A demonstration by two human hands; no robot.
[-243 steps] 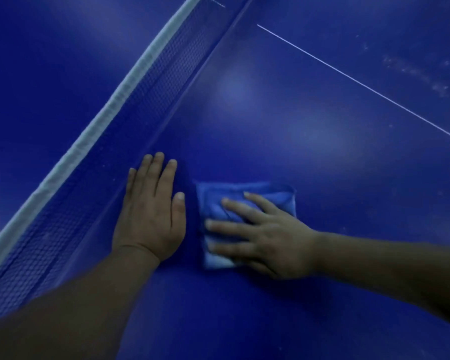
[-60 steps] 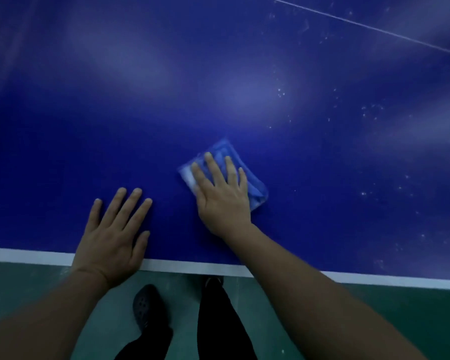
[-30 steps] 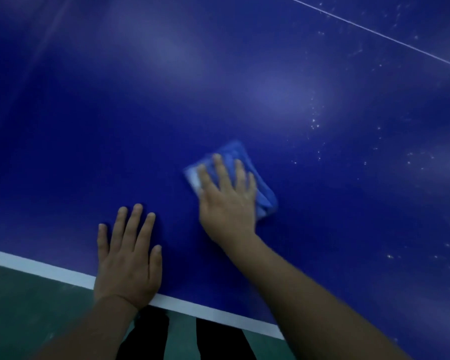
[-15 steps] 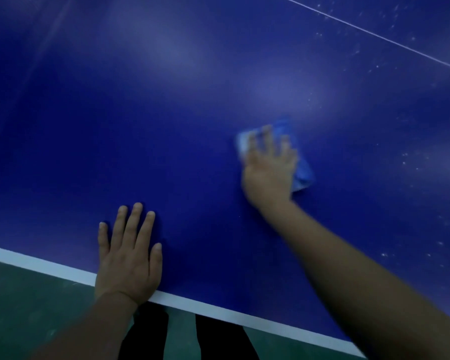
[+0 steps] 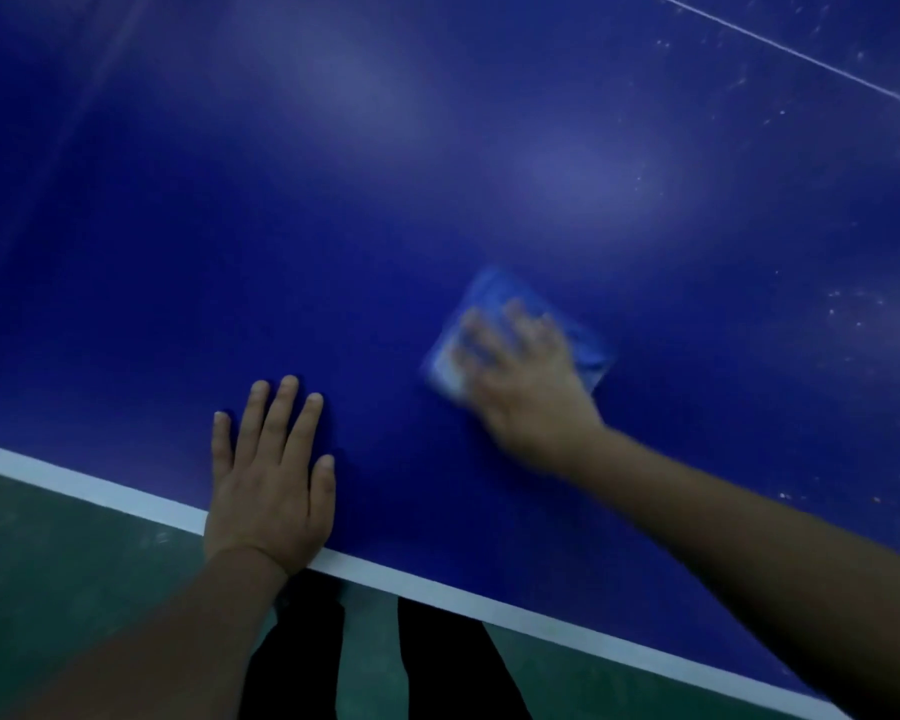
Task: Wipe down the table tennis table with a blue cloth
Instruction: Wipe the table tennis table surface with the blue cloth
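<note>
1. Two hands on the tabletop [image 5: 437, 210], mid-wipe near its white edge.
2. Right hand [image 5: 526, 376], blurred, presses the folded blue cloth [image 5: 588, 345] flat, fingers extended rather than clutching it.
3. Left hand [image 5: 271, 485] lies open, palm down, bracing at the edge.
4. Next I'd guess: sweep right toward those white specks [image 5: 853, 304].

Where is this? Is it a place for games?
Probably a sports room. The big blue table has a white edge stripe and a thin white line like a ping-pong table, over a green floor.
</note>
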